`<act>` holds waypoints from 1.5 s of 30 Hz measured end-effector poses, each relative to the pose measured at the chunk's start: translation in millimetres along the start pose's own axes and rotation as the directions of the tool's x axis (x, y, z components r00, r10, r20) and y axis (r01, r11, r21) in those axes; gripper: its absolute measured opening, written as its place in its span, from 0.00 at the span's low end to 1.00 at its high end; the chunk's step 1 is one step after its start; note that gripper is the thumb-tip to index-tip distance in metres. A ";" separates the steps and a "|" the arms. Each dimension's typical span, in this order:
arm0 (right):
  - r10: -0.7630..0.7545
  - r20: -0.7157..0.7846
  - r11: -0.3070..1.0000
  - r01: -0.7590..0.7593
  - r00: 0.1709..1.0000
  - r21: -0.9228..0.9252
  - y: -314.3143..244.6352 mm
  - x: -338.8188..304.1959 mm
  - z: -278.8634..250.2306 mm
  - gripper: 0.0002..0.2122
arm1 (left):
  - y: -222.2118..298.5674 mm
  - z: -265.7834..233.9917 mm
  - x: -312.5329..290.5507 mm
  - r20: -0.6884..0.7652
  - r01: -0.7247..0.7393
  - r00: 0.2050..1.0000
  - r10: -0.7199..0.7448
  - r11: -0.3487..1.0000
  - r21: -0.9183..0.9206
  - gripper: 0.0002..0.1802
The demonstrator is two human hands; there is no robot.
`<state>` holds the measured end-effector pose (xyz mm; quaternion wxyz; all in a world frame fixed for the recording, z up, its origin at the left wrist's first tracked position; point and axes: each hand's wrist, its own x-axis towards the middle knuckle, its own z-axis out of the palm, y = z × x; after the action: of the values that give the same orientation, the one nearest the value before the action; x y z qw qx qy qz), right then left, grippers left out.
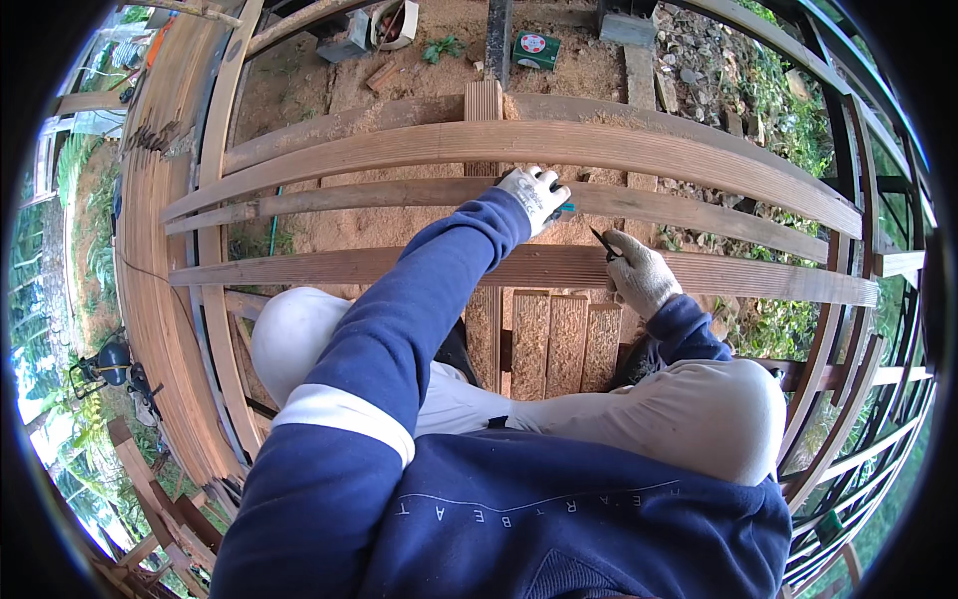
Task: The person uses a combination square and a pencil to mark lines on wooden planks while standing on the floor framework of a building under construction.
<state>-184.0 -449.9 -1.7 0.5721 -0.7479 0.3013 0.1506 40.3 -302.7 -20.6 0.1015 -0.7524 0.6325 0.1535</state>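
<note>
My left hand (536,198), in a pale work glove, reaches across the wooden slats. Its fingers are curled over a small dark and teal thing (567,208), mostly hidden beneath them, beside the middle slat (399,197). My right hand (642,273), also gloved, is at the nearer grooved board (349,267). Pinched in it is a thin, dark pencil-like tool (602,242), its point up and to the left. Beyond my left hand a wider grooved board (599,145) crosses from left to right.
Short sawdust-covered planks (532,339) lie between my bent legs. A long stack of boards (165,299) runs along the left. Farther off, a green box (536,50) and an open carton (394,24) sit on sawdusty ground. Dark metal framing (848,150) stands at the right.
</note>
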 end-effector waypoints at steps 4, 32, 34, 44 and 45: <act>0.068 0.096 0.995 -0.075 0.993 0.062 -21.0 -0.8 2.2 0.24 | -4.5 3.8 -1.5 -0.011 -0.017 1.000 0.017 1.000 -0.019 0.29; 0.086 0.119 0.993 -0.094 0.989 0.067 -18.3 7.4 -2.9 0.20 | -4.7 -4.7 -4.6 -0.043 -0.069 0.997 0.069 0.997 -0.016 0.25; 0.067 0.110 0.994 -0.076 0.992 0.073 -18.2 7.2 -2.6 0.20 | -5.3 -5.7 -5.7 -0.016 -0.060 0.998 0.059 0.998 -0.034 0.25; 0.101 0.127 0.988 -0.114 0.987 0.104 -22.7 10.7 -2.4 0.22 | -4.3 -3.0 -4.3 -0.046 -0.055 0.997 0.054 0.998 -0.033 0.25; 0.130 0.136 0.982 -0.147 0.982 0.120 -24.6 11.6 -2.7 0.22 | -4.1 -2.9 -3.9 -0.051 -0.059 0.997 0.057 0.998 -0.038 0.25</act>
<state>-160.0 -451.6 11.3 0.6255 -0.6753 0.3245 0.2178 44.0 -299.4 -16.6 0.0661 -0.7392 0.6532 0.1499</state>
